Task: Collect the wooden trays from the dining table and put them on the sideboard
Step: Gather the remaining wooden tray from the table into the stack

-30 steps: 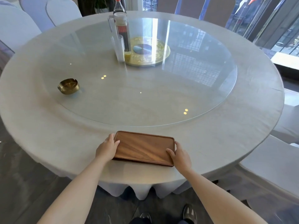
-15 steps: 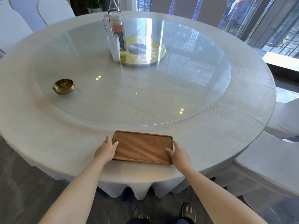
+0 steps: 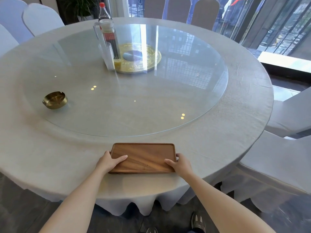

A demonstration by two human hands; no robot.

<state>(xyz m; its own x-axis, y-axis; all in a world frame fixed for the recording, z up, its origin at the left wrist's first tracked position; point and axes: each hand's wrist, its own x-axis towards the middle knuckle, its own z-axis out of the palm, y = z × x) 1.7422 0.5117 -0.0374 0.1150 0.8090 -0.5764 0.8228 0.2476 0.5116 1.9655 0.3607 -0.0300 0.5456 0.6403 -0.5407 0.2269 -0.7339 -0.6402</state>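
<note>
Both your hands, left hand (image 3: 109,161) and right hand (image 3: 180,164), close their grip on the short ends of the wooden tray (image 3: 143,158) at the tabletop's (image 3: 50,158) near edge. Next, lift it level and carry it to the sideboard, which isn't in view.

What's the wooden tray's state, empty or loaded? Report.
Empty. The wooden tray shows bare wood grain rim to rim; only the left hand and right hand grip its ends.

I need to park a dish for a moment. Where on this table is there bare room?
Free: the glass turntable between the brass ashtray and its right rim, and the cloth either side of the wooden tray. Crowded: around the bottle, pitcher and gold centrepiece.
</note>
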